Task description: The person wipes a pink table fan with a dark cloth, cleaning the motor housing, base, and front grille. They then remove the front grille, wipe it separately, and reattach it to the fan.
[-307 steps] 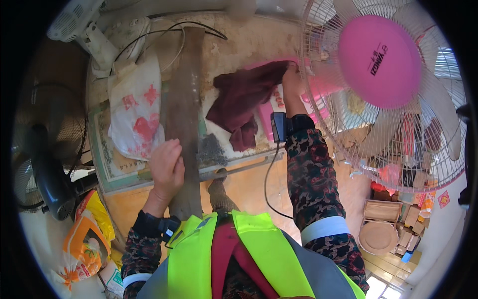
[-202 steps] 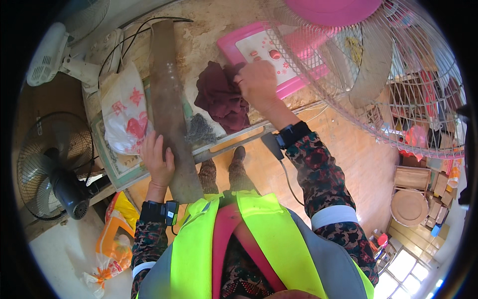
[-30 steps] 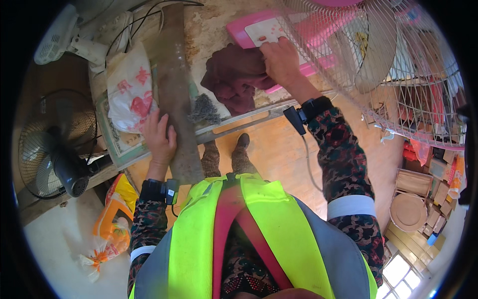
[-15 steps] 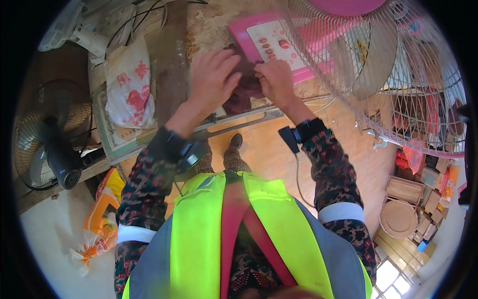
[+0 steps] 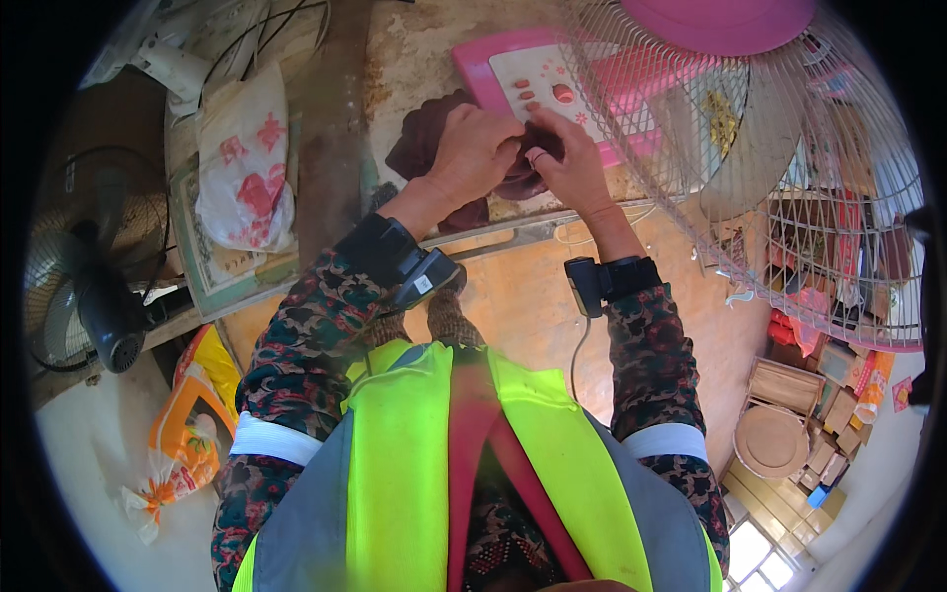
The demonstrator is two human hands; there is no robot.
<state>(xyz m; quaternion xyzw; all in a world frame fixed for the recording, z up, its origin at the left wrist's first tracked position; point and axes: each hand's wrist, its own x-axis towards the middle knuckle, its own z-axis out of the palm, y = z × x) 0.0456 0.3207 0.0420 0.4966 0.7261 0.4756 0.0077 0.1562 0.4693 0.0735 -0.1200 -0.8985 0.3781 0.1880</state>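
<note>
A dark maroon cloth (image 5: 418, 136) lies bunched near the front edge of the worn tabletop. My left hand (image 5: 472, 156) is closed over its middle, fingers bent in toward the other hand. Close beside it, my right hand (image 5: 572, 166), with a ring on one finger, pinches a fold of the same cloth; the fingertips are partly hidden. Just beyond both hands is a pink fan base (image 5: 478, 71) with a white panel, small red buttons and a round knob (image 5: 562, 93). From it a pink stem runs right to a wire fan cage (image 5: 681, 128).
A white plastic bag with red print (image 5: 242, 178) lies on the left of the table. A black fan (image 5: 109, 316) and a white fan part (image 5: 170, 67) are further left. An orange and yellow bag (image 5: 187, 434) is below. Cardboard boxes (image 5: 834, 414) are stacked at right.
My left hand has moved right and down from a spread pose and closed on the cloth beside my right hand. More of the cloth now shows to the left.
</note>
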